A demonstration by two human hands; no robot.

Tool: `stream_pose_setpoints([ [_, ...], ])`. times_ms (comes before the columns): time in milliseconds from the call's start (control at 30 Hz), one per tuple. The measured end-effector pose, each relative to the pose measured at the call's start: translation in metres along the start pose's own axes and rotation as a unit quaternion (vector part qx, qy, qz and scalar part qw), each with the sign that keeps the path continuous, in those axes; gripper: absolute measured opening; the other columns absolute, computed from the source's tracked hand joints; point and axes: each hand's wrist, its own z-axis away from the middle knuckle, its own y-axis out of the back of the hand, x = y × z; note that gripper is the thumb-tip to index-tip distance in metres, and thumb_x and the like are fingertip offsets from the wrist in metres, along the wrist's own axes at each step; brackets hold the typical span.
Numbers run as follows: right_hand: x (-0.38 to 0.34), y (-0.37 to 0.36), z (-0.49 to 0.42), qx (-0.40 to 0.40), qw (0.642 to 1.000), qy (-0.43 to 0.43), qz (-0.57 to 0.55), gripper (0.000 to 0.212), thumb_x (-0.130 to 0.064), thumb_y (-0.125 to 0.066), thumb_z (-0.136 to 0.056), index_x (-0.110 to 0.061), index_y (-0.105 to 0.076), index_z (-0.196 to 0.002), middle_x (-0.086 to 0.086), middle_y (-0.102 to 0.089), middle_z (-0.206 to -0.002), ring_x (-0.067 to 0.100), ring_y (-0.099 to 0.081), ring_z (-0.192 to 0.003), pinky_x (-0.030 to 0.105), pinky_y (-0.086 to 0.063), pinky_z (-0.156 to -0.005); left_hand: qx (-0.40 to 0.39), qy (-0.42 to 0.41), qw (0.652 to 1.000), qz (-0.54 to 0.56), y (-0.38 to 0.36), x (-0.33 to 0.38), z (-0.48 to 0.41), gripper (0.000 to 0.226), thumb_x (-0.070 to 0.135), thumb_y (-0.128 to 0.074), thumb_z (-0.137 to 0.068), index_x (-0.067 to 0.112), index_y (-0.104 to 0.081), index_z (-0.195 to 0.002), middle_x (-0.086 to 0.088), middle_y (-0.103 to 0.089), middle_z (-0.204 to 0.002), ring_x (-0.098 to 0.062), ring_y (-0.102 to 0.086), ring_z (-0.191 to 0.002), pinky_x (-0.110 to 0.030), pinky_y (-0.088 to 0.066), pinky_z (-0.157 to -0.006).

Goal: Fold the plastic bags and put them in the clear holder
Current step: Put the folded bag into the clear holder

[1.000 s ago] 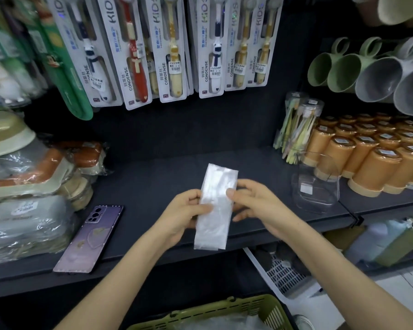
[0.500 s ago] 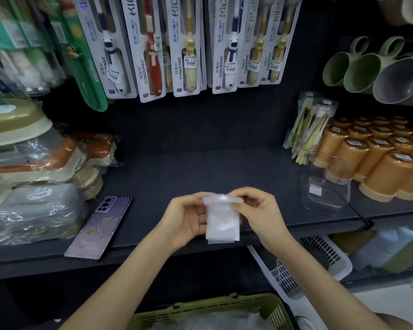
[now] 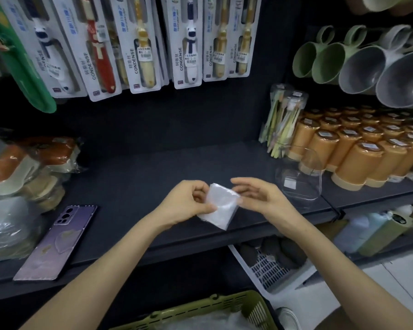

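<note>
A small folded clear plastic bag (image 3: 221, 206) hangs tilted above the front of the dark shelf (image 3: 153, 177). My left hand (image 3: 189, 201) pinches its left edge between thumb and curled fingers. My right hand (image 3: 260, 196) is at the bag's right edge with fingers loosely extended; its thumb touches the bag. The clear holder (image 3: 300, 179) stands on the shelf to the right of my right hand, a short gap away. At the bottom edge a green basket (image 3: 215, 308) holds more clear plastic bags (image 3: 200, 322).
A purple phone (image 3: 58, 241) lies on the shelf at the left, beside wrapped soap dishes (image 3: 22, 167). Orange canisters (image 3: 357, 151) and a toothbrush pack (image 3: 284, 120) crowd the right behind the holder. Carded toothbrushes (image 3: 141, 44) hang above. A white basket (image 3: 272, 265) sits below the shelf.
The long bag strip has been folded down to a small square. It now tilts to the right, and my right hand's fingers have loosened from it. The view moved closer.
</note>
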Motion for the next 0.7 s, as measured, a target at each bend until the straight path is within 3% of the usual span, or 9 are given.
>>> stream_pose_setpoints([
  [100,0.008,0.007,0.001,0.081,0.983,-0.002,0.162,0.013,-0.015,-0.075,-0.082,-0.023,-0.071,-0.091,-0.007,-0.071,-0.084,0.003,-0.064,-0.077,0.019,-0.048,-0.073,-0.026,-0.050,0.997,-0.054,-0.015,0.007,-0.020,0.014,0.009,-0.079,-0.076,0.009,-0.066,-0.079,-0.004,-0.066,-0.076,-0.007,-0.057,-0.068,-0.028,-0.051,-0.069],
  [200,0.017,0.023,0.006,0.144,0.974,-0.010,0.174,0.013,-0.016,-0.075,-0.082,-0.023,-0.071,-0.072,-0.007,-0.069,-0.068,0.001,-0.060,-0.063,0.016,-0.046,-0.062,-0.053,-0.062,0.995,-0.065,-0.029,0.014,-0.037,0.016,0.010,-0.079,-0.077,0.005,-0.069,-0.089,-0.010,-0.070,-0.088,-0.007,-0.060,-0.074,-0.027,-0.052,-0.075],
  [333,0.021,0.058,0.017,0.184,0.963,-0.033,0.196,0.012,-0.014,-0.075,-0.082,-0.016,-0.072,-0.071,-0.010,-0.066,-0.063,0.000,-0.058,-0.059,0.011,-0.042,-0.057,-0.081,-0.039,0.996,-0.005,-0.046,0.026,-0.058,0.023,0.013,-0.077,-0.079,0.011,-0.070,-0.101,0.002,-0.070,-0.097,-0.001,-0.064,-0.084,-0.014,-0.051,-0.080],
  [400,0.021,0.081,0.023,0.219,0.949,-0.047,0.224,0.013,-0.014,-0.075,-0.082,-0.015,-0.072,-0.070,-0.008,-0.065,-0.063,0.004,-0.057,-0.057,0.011,-0.040,-0.055,-0.043,-0.033,0.999,0.000,-0.058,0.031,-0.076,0.021,0.021,-0.071,-0.086,0.014,-0.068,-0.106,0.005,-0.069,-0.103,-0.001,-0.063,-0.088,-0.012,-0.050,-0.081],
  [467,0.023,0.099,0.030,0.247,0.935,-0.066,0.244,0.013,-0.015,-0.074,-0.082,-0.012,-0.071,-0.070,-0.002,-0.066,-0.063,0.008,-0.057,-0.058,0.019,-0.042,-0.057,0.008,-0.025,0.999,-0.022,-0.071,0.037,-0.101,0.022,0.028,-0.061,-0.093,0.015,-0.066,-0.110,0.007,-0.065,-0.106,-0.003,-0.060,-0.093,-0.020,-0.050,-0.086],
  [567,0.029,0.110,0.037,0.255,0.926,-0.093,0.262,0.016,-0.015,-0.075,-0.082,-0.016,-0.068,-0.068,-0.005,-0.063,-0.063,0.007,-0.055,-0.060,0.021,-0.039,-0.056,0.050,-0.004,0.998,-0.029,-0.094,0.047,-0.144,0.035,0.035,-0.053,-0.097,0.013,-0.060,-0.122,0.000,-0.062,-0.120,-0.015,-0.057,-0.107,-0.036,-0.049,-0.095],
  [700,0.033,0.110,0.037,0.246,0.923,-0.116,0.273,0.018,-0.015,-0.073,-0.084,-0.020,-0.065,-0.069,-0.007,-0.061,-0.063,0.006,-0.054,-0.060,0.015,-0.036,-0.053,0.052,0.001,0.999,-0.015,-0.117,0.065,-0.186,0.051,0.038,-0.042,-0.101,0.009,-0.039,-0.143,-0.008,-0.048,-0.142,-0.022,-0.045,-0.128,-0.022,-0.034,-0.095],
])
